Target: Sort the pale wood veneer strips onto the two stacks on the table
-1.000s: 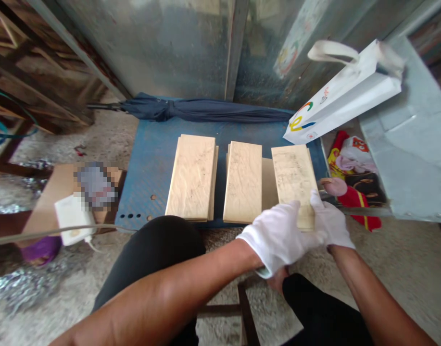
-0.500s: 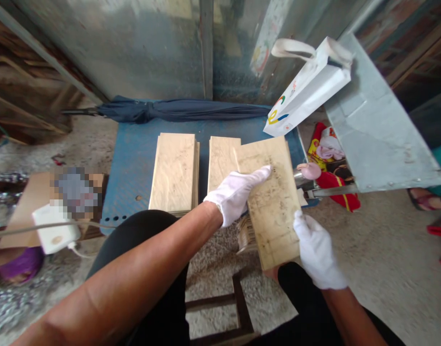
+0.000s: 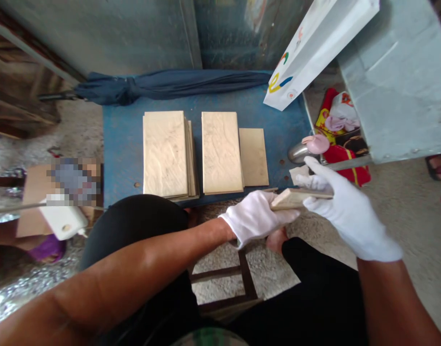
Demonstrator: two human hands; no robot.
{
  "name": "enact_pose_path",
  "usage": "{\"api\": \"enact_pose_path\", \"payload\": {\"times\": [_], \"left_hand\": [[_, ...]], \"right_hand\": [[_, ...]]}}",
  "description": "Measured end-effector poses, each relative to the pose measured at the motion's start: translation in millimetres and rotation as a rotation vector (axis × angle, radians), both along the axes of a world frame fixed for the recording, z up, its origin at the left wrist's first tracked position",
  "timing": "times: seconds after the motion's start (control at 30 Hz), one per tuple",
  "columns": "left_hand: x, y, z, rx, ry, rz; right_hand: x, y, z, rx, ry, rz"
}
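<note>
Both my hands wear white gloves. Between them is a pale, cream-coloured rectangular board (image 3: 292, 198), tilted so that I see it nearly edge-on. My left hand (image 3: 256, 215) grips its left end. The fingers of my right hand (image 3: 345, 216) close round its right end. Just beyond them, similar boards lie on a blue tabletop (image 3: 122, 158): an uneven stack (image 3: 165, 154) at the left and a second stack (image 3: 220, 153) in the middle. A smaller, browner flat piece (image 3: 254, 156) lies against the second stack's right side.
A folded dark umbrella (image 3: 198, 82) lies along the table's back edge. At the right stand a white paper bag (image 3: 314, 48) and a metal cup with a pink lid (image 3: 317, 143). A metal panel (image 3: 393, 96) juts in there. To the left, a white power strip (image 3: 63, 218) rests on cardboard.
The board was face-up with its stained face showing; it has turned nearly edge-on. My left hand has shifted from its face to its end. The middle stack and browner piece are now uncovered.
</note>
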State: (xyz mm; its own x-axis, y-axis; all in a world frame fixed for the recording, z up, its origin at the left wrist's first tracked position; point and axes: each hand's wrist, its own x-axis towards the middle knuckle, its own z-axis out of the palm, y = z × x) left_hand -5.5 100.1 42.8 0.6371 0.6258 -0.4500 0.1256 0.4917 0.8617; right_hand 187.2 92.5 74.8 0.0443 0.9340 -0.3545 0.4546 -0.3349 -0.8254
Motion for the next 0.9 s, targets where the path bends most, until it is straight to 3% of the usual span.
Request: {"api": "enact_pose_path", "payload": {"times": [0.17, 0.27, 0.37, 0.57, 0.7, 0.8, 0.83, 0.9], "left_hand": [[3, -21, -6.2, -0.023, 0.031, -0.169], [4, -36, -11.7, 0.019, 0.077, -0.208], [4, -50, -17.8, 0.050, 0.101, -0.269], [1, -66, -19.5, 0.095, 0.204, -0.388], [0, -59, -11.9, 0.267, 0.464, -0.692], [0, -60, -13.0, 0.416, 0.716, -0.908], [1, -63, -15.3, 0.435, 0.762, -0.933], [2, -74, -20.9, 0.418, 0.706, -0.832]], "right_hand": [[12, -16, 7.6, -0.181, -0.128, 0.283], [11, -28, 0.2, -0.250, -0.305, 0.510], [8, -41, -9.2, -0.275, -0.290, 0.686], [1, -65, -7.3, -0.234, -0.359, 0.788], [-12, -75, -8.7, -0.256, -0.603, 0.888], [-25, -77, -24.4, -0.271, -0.739, 1.000], [-29, -77, -32.0, -0.285, -0.761, 1.048], [-34, -76, -48.7, -0.339, -0.807, 1.111]]}}
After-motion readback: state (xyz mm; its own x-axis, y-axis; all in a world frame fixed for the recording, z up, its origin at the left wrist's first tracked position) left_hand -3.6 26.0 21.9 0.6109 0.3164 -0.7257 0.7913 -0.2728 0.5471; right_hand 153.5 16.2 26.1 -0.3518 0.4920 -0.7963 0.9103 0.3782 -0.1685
